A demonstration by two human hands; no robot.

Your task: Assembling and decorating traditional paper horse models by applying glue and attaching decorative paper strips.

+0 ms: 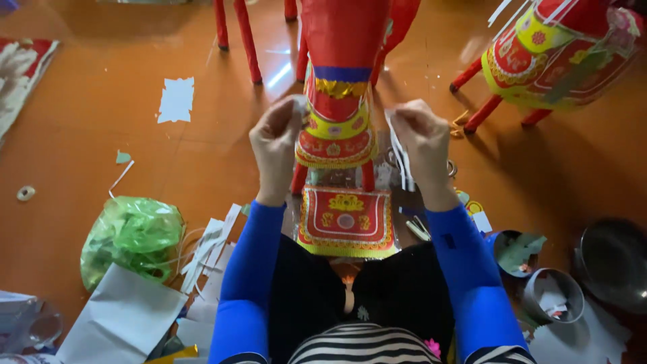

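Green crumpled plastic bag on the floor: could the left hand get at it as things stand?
Probably yes: the green crumpled plastic bag lies left of the left hand, with only white paper strips nearby, though that hand is pinching paper.

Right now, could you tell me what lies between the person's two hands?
In the head view, the red paper figure stands between left hand and right hand.

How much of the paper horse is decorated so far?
The red paper horse already wears gold-and-red trim panels on its back. The left hand and right hand press at its sides, the right pinching white paper strips. One decorated panel lies loose on the floor, not yet attached.
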